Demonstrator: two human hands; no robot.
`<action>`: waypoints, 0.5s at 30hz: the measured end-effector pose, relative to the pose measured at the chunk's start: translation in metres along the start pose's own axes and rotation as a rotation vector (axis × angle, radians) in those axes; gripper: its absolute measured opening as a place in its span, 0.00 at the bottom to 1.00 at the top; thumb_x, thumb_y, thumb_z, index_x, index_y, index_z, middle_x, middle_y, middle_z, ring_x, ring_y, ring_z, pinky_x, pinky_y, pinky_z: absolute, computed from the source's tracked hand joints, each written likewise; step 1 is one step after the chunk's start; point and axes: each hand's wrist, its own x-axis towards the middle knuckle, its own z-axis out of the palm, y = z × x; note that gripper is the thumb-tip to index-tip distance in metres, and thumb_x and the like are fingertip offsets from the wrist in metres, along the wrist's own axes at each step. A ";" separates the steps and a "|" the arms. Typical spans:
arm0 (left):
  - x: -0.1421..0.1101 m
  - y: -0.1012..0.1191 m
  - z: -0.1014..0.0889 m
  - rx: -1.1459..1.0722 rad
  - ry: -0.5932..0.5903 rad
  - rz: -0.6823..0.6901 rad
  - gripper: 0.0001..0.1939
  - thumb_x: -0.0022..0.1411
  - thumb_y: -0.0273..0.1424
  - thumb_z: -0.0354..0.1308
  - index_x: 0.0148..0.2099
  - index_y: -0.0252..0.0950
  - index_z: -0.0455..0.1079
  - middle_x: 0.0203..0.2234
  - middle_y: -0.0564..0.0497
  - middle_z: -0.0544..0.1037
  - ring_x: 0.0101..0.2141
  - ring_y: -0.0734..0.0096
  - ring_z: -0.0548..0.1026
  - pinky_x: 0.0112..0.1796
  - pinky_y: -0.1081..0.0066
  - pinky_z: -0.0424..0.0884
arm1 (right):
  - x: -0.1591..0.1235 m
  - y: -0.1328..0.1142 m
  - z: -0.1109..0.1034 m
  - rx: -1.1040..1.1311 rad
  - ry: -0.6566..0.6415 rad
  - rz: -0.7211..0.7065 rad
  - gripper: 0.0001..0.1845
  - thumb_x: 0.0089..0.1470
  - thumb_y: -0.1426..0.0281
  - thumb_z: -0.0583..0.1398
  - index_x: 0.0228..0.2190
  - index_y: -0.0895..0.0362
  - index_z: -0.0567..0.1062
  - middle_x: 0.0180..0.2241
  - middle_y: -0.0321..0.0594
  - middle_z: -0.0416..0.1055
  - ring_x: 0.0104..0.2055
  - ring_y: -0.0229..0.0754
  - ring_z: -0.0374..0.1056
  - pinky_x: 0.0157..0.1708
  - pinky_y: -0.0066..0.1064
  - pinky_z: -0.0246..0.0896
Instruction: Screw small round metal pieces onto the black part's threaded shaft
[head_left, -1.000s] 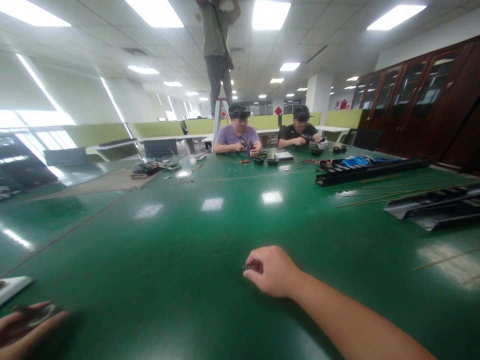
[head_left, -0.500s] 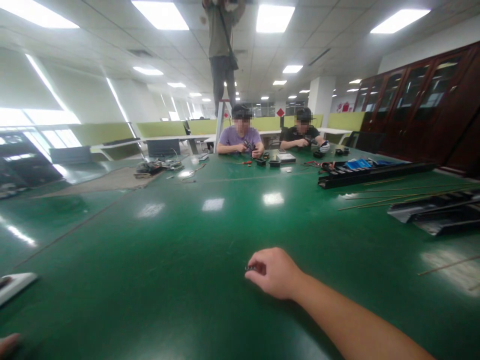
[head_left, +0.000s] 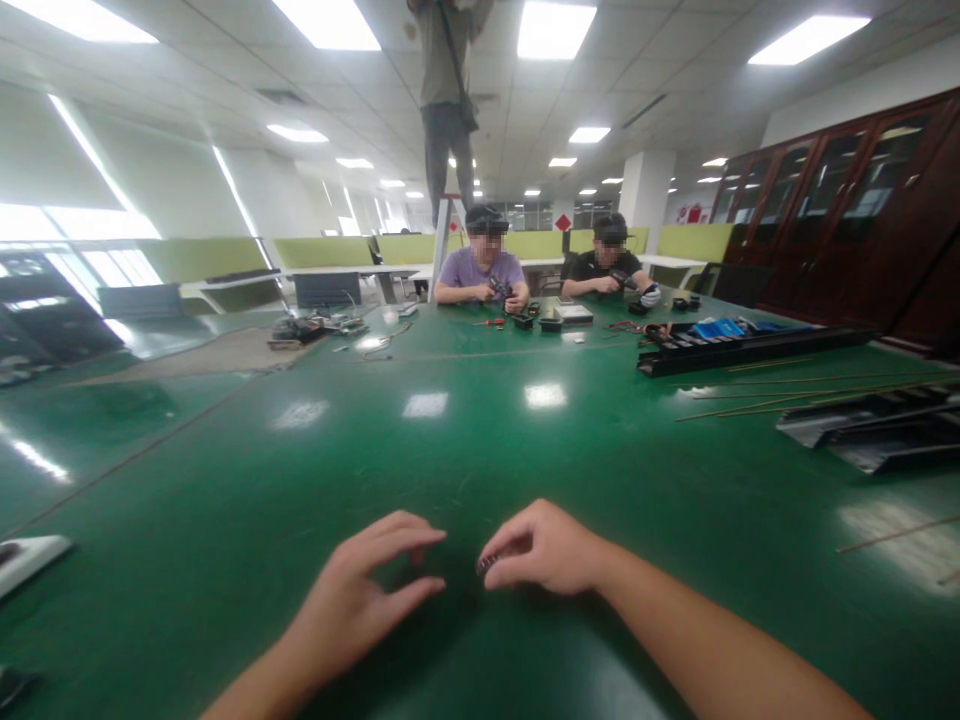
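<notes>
A small dark piece with light spots (head_left: 487, 565) is pinched between the thumb and fingers of my right hand (head_left: 546, 550); its kind is too small to make out. Facing it from the left, my left hand (head_left: 375, 570) has its thumb and fingers apart, with nothing between them. A short gap separates its fingertips from the dark piece. Both hands are just above the green tabletop (head_left: 420, 470), near its front.
Black metal channels (head_left: 877, 430) and thin rods (head_left: 795, 397) lie on the right. A white object (head_left: 34, 560) sits at the left edge. Across the table, two people (head_left: 484, 270) handle dark parts; another person stands on a ladder (head_left: 442, 245) behind them.
My left hand has come in from the lower left corner up to the right hand, its fingers apart. My right hand has shifted slightly, still pinching the small dark piece.
</notes>
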 end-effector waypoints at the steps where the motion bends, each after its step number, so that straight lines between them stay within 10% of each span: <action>1: 0.009 0.010 0.009 -0.082 -0.074 0.012 0.15 0.59 0.37 0.64 0.49 0.45 0.77 0.37 0.48 0.79 0.36 0.67 0.77 0.39 0.69 0.75 | 0.000 0.000 -0.001 0.027 -0.014 0.012 0.22 0.41 0.58 0.72 0.36 0.58 0.84 0.26 0.37 0.77 0.25 0.36 0.67 0.27 0.26 0.60; 8: 0.022 0.041 0.032 -0.338 -0.065 0.015 0.06 0.61 0.35 0.62 0.38 0.43 0.80 0.33 0.48 0.79 0.36 0.67 0.77 0.37 0.70 0.74 | -0.003 -0.004 -0.001 0.207 -0.127 0.072 0.22 0.37 0.59 0.74 0.34 0.60 0.84 0.26 0.36 0.76 0.26 0.34 0.67 0.30 0.26 0.61; 15: 0.000 0.019 -0.001 -0.283 0.339 -0.313 0.14 0.61 0.43 0.60 0.40 0.38 0.75 0.40 0.46 0.82 0.39 0.60 0.80 0.42 0.63 0.79 | -0.004 -0.008 -0.001 0.124 -0.171 0.128 0.23 0.38 0.61 0.73 0.38 0.58 0.82 0.28 0.37 0.77 0.28 0.35 0.70 0.31 0.26 0.64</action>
